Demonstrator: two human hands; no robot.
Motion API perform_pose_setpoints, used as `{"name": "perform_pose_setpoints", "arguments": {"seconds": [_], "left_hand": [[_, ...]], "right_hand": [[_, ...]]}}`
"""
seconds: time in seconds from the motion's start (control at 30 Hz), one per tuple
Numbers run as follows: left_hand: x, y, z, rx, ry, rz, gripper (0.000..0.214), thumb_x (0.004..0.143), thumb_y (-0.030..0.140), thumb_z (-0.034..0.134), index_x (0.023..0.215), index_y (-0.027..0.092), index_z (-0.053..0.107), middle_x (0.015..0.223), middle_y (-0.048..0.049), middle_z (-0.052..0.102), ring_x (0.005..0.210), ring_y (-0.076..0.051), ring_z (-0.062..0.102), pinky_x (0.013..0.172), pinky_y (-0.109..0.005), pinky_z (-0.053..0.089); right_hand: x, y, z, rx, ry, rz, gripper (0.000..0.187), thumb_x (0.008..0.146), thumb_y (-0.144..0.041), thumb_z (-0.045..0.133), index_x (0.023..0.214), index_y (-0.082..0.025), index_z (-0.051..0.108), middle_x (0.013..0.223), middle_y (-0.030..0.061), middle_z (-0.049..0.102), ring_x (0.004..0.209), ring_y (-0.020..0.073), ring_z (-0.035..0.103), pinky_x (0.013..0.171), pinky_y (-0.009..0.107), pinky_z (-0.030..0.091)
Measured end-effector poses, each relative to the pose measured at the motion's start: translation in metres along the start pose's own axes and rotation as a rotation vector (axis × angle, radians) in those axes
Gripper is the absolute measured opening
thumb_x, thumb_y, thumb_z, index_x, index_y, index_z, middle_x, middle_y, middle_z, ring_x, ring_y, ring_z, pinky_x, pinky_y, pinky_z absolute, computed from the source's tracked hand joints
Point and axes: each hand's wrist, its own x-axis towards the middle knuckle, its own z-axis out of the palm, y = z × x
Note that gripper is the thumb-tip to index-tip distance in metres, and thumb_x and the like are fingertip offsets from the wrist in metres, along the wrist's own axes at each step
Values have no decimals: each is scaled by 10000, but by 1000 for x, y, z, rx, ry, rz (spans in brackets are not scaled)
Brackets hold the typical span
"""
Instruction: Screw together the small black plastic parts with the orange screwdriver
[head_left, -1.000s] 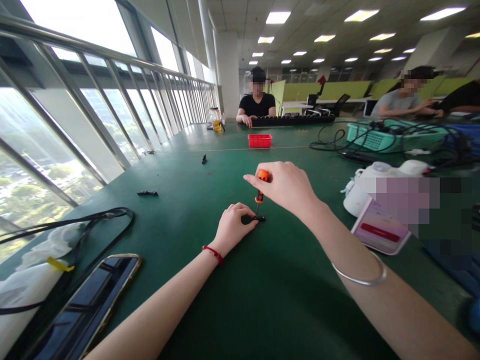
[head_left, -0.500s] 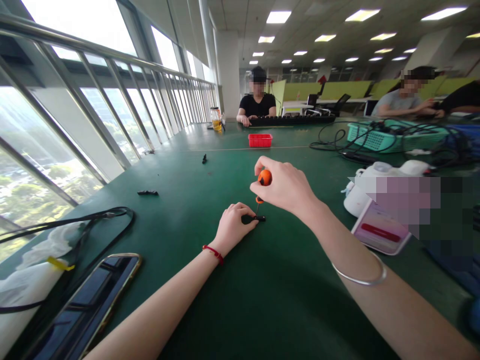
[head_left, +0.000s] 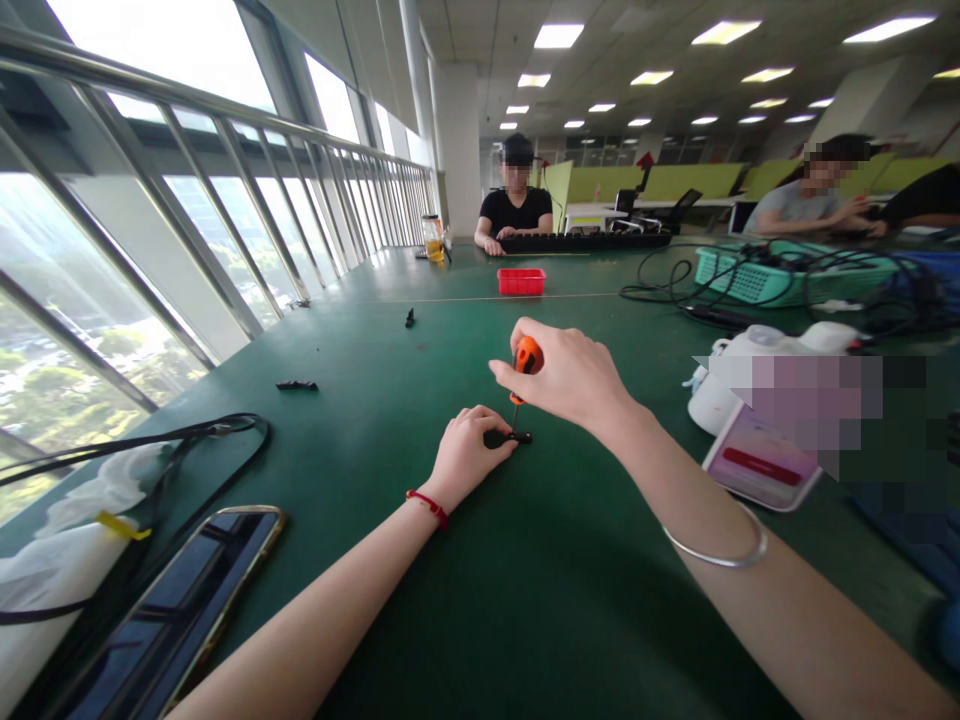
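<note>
My left hand (head_left: 465, 455) rests on the green table (head_left: 450, 600) with its fingers pinched on a small black part (head_left: 516, 437). My right hand (head_left: 570, 375) is closed round the orange handle of a small screwdriver (head_left: 525, 358). The screwdriver stands nearly upright, and its thin shaft reaches down to the black part. Both hands work at the middle of the table.
Two loose black parts (head_left: 295, 385) (head_left: 409, 318) lie further left. A red tray (head_left: 521, 281) sits beyond. A phone (head_left: 187, 610), a black cable (head_left: 150, 440) and white bags lie near left; a white device (head_left: 720, 385), a phone and a teal basket (head_left: 757, 275) with cables at right. Other people sit at the far end.
My right hand has turned its grip on the screwdriver handle, fingers shifting around the orange top. My left hand and the black part have stayed in place.
</note>
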Motion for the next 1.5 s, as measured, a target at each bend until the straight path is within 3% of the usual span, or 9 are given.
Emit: {"name": "perform_pose_setpoints", "arguments": {"seconds": [0.1, 0.23, 0.43, 0.53, 0.6, 0.73, 0.83, 1.0, 1.5], "left_hand": [[0, -1, 1, -1, 1, 0, 80, 727, 253, 624, 769, 203, 671, 922, -27, 642, 884, -205, 551, 842, -356, 445], [0, -1, 0, -7, -1, -4, 91, 730, 263, 620, 776, 205, 673, 917, -27, 640, 874, -204, 550, 831, -360, 447], [0, 0, 0, -10, 5, -7, 73, 719, 245, 627, 762, 203, 669, 911, -27, 640, 883, -205, 552, 843, -362, 445], [0, 0, 0, -7, 2, -9, 75, 720, 250, 628, 763, 205, 669, 910, -26, 639, 882, -205, 553, 840, -360, 448], [0, 0, 0, -6, 0, -10, 79, 723, 257, 626, 766, 206, 668, 909, -27, 639, 879, -206, 552, 834, -360, 451], [0, 1, -1, -6, -2, -11, 74, 720, 249, 629, 765, 203, 667, 918, -28, 642, 888, -209, 550, 840, -359, 449], [0, 1, -1, -6, -6, -14, 80, 721, 246, 629, 772, 201, 671, 927, -30, 642, 896, -210, 550, 847, -359, 446], [-1, 1, -1, -10, -9, -20, 93, 729, 259, 622, 782, 217, 687, 929, -28, 640, 899, -209, 551, 847, -362, 445], [-1, -1, 1, -13, -7, -15, 116, 736, 280, 614, 790, 211, 690, 934, -24, 641, 900, -209, 544, 842, -366, 434]], "right_hand": [[1, 1, 1, 5, 15, 1, 363, 814, -534, 405, 672, -219, 517, 571, -11, 549, 545, 141, 492, 502, 242, 262], [0, 1, 1, 26, 39, -2, 135, 741, -352, 518, 821, -242, 524, 620, -41, 575, 531, 128, 480, 497, 234, 258], [0, 0, -1, -7, 12, 21, 308, 807, -487, 423, 697, -226, 544, 600, -8, 570, 560, 148, 496, 506, 248, 259], [0, 1, -2, 27, 8, 29, 165, 765, -387, 487, 812, -249, 564, 629, -27, 586, 560, 142, 495, 513, 244, 268], [0, 1, -2, 50, -4, 27, 212, 708, -361, 540, 895, -263, 551, 649, -42, 592, 546, 136, 483, 513, 241, 271], [1, 1, 2, 81, -10, 10, 282, 744, -508, 501, 703, -233, 547, 608, -24, 574, 551, 133, 476, 509, 239, 272], [2, 2, 3, 100, 41, 28, 309, 768, -469, 475, 598, -215, 521, 559, -14, 547, 534, 127, 460, 497, 237, 266], [5, 10, 2, 98, 142, 100, 241, 729, -379, 462, 568, -211, 523, 514, -12, 496, 518, 129, 435, 489, 245, 262], [9, 22, 11, 108, 159, 133, 214, 693, -368, 492, 567, -210, 562, 513, -18, 526, 518, 127, 441, 491, 246, 264]]}}
